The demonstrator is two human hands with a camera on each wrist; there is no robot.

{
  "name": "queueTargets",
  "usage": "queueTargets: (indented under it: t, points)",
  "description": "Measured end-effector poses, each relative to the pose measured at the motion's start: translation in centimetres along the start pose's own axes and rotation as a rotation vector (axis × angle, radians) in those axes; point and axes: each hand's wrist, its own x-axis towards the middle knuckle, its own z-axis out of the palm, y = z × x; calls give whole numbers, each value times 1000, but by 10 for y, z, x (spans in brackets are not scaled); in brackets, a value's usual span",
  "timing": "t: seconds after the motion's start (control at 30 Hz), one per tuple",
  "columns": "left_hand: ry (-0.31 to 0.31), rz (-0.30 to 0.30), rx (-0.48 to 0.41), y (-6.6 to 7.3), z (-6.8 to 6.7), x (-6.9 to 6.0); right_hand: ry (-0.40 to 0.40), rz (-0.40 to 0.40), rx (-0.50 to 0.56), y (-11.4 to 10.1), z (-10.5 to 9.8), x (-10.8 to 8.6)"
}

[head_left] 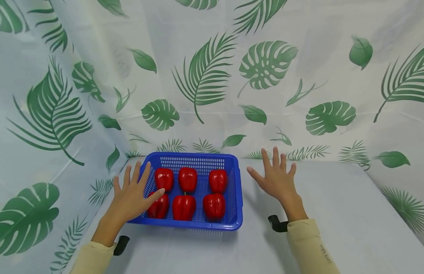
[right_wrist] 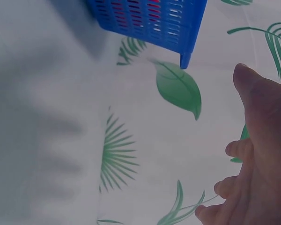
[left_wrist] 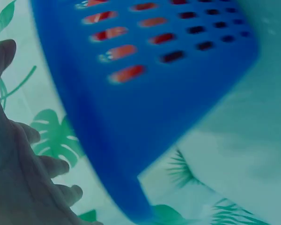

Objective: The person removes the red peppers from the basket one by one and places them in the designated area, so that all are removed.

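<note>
A blue plastic basket (head_left: 206, 224) with slotted walls stands on the white surface, left of centre in the head view. Inside it lie several red bell peppers (head_left: 184, 207) in two rows, front and back. Over the basket's left end hovers my left hand (head_left: 129, 198), fingers spread and straight, holding nothing; its thumb overlaps a front pepper in the head view. In the left wrist view the basket wall (left_wrist: 131, 112) is close beside that hand. To the basket's right, my right hand (head_left: 277, 180) is spread above the surface, apart from the basket and holding nothing.
A white sheet with green leaf prints (head_left: 205, 76) hangs as a wall behind and on the left. The white table surface (head_left: 338, 213) extends right of the basket. Black wrist mounts (head_left: 277, 223) sit by both cuffs.
</note>
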Motion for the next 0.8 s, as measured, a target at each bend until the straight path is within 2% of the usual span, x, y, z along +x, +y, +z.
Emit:
queueTargets:
  t: [0.37, 0.63, 0.8]
  points:
    - [7, -20, -42, -26, 16, -17, -16, -26, 50, -1, 1, 1]
    - [-42, -28, -51, -33, 27, -27, -29, -61, 100, -7, -4, 2]
    - [-35, -11, -42, -35, 29, -30, -53, -74, 125, -12, -6, 3]
